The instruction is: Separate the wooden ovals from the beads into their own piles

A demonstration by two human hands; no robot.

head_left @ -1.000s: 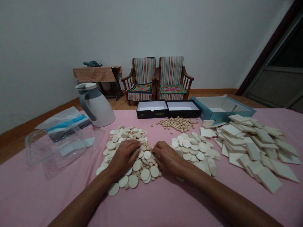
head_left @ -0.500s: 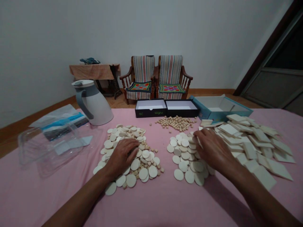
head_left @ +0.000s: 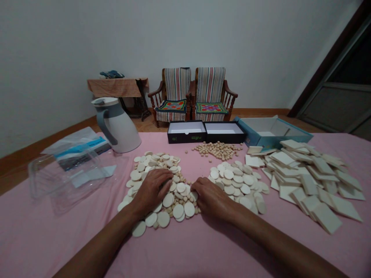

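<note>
My left hand lies palm down, fingers together, on a mixed pile of pale wooden discs and small round beads. At that pile's right edge rests my right hand, its fingers curled and their tips among the small pieces; what they hold, if anything, is hidden. A second pile of discs only lies just right of my right hand. A small heap of beads sits farther back.
A spread of pale square tiles covers the right of the pink cloth. Two open black boxes and a blue box stand at the back. A white jug and clear plastic container are on the left.
My right hand went out to the disc pile near the tiles, then came back left to the mixed pile's edge. My left hand stayed on the mixed pile.
</note>
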